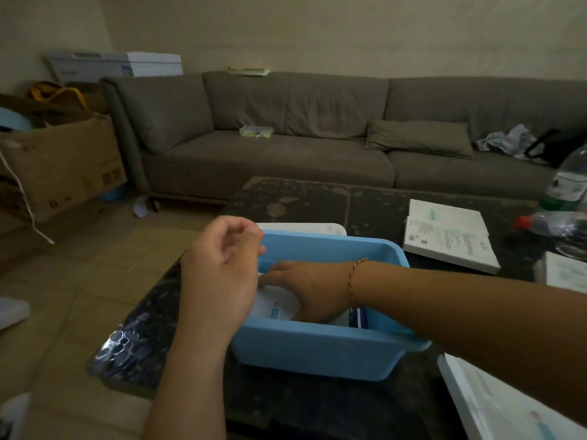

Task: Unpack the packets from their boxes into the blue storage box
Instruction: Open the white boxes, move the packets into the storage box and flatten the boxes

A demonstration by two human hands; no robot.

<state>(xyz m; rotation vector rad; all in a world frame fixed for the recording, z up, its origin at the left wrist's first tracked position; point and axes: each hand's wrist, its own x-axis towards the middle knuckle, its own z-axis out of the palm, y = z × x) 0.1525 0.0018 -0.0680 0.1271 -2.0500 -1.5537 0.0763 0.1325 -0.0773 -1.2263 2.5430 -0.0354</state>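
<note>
The blue storage box (320,347) stands on the dark table (317,408), near its left edge. My right hand (313,293) is inside the box, palm down, fingers spread flat on a white packet (275,304) that lies on the box floor; the hand presses on it rather than closing around it. A second packet with a blue edge (358,317) stands against the near wall of the box, just beside my right wrist. My left hand (222,258) hovers over the left rim of the box, fingers loosely curled with thumb and forefinger close together; whether anything is pinched between them I cannot tell. A white lid (305,228) lies just behind the box. One white carton (448,235) lies flat on the table to the right of the box, another (508,404) at the near right corner. Two plastic bottles (562,214) are at the far right edge. A grey sofa (317,134) runs along the wall behind the table.
</note>
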